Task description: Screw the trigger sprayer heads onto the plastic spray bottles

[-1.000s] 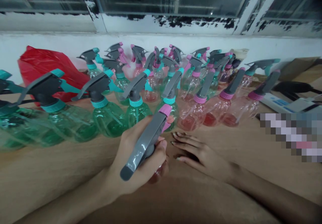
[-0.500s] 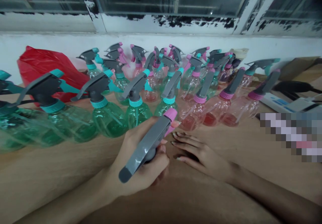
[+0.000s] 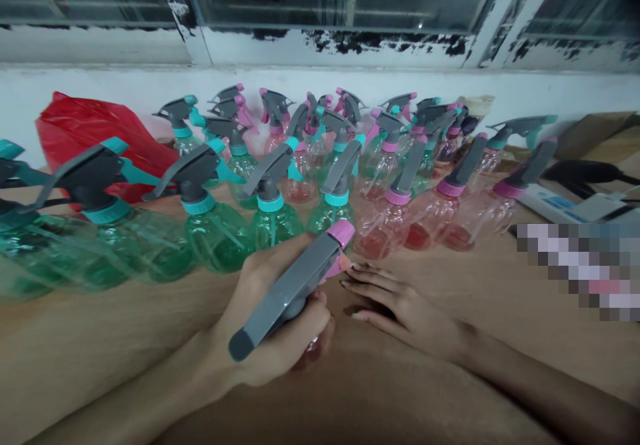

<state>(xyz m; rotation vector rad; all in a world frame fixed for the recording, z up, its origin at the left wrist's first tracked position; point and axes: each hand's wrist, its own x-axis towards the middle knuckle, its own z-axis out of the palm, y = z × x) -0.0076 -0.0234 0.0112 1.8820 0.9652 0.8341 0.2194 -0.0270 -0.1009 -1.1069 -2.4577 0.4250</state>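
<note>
My left hand (image 3: pixel 270 318) is wrapped round the neck of a pink spray bottle with a grey trigger head and pink nozzle (image 3: pixel 293 285), standing on the wooden table (image 3: pixel 125 338). Only a little of its pink body (image 3: pixel 315 346) shows below my fingers. My right hand (image 3: pixel 400 308) lies flat on the table just right of it, fingers stretched toward the nozzle, holding nothing. Behind them stand rows of green spray bottles (image 3: pixel 215 232) with teal caps and pink spray bottles (image 3: pixel 450 222) with pink caps.
A red plastic bag (image 3: pixel 85 135) lies at the back left against the white wall (image 3: pixel 320 88). A white device (image 3: pixel 570 208) and a black object (image 3: pixel 585 173) sit at the right, beside a blurred patch. Windows run above the wall.
The sprayer head in my left hand has turned a little, its nozzle swinging right and down toward my right fingertips. My right hand has stayed put.
</note>
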